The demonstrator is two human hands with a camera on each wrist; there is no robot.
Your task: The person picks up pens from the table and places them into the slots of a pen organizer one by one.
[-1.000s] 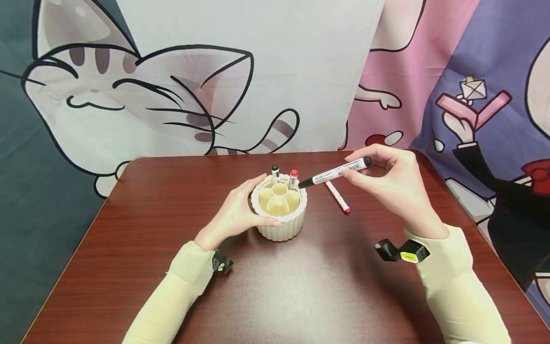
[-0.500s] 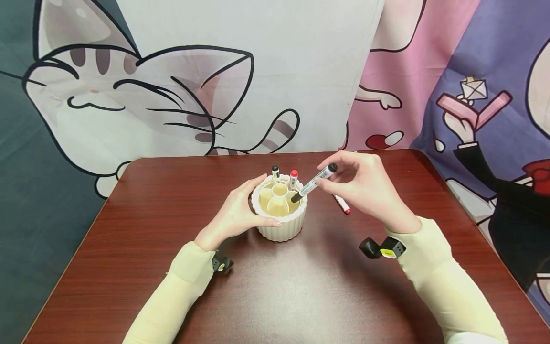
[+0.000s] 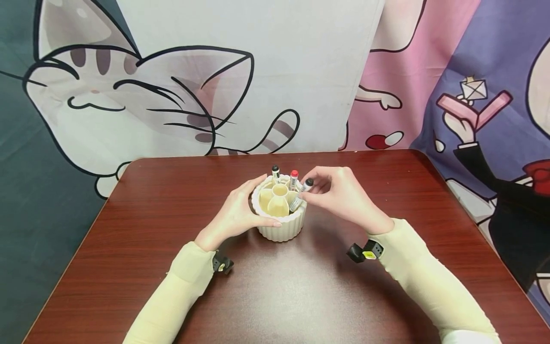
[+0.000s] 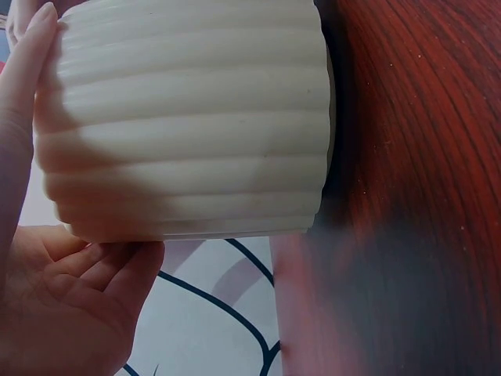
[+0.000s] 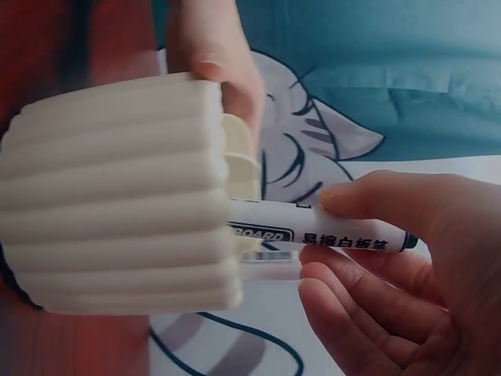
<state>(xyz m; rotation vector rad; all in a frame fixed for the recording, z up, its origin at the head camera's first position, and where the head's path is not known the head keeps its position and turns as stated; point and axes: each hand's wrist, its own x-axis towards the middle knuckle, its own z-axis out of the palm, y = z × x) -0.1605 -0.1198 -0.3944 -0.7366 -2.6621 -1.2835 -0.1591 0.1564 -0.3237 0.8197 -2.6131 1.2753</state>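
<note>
A cream ribbed pen holder with several compartments stands on the table. My left hand grips its left side, thumb across the near rim and fingers round the far side; the left wrist view shows the ribbed wall close up. In my right hand a white whiteboard marker with black ends is pinched between thumb and fingers. Its lower end is inside a right-hand compartment, leaning to the right. A black-capped marker and a red-capped marker stand in the back compartments.
The brown wooden table extends all round the holder. Behind its far edge hangs a cloth backdrop with cartoon pictures. A wrist camera sits on my right sleeve, another camera on my left.
My right hand has moved left and down, bringing the black-ended marker from beside the holder into a compartment. It now hides the red-ended marker on the table. The left hand has stayed put.
</note>
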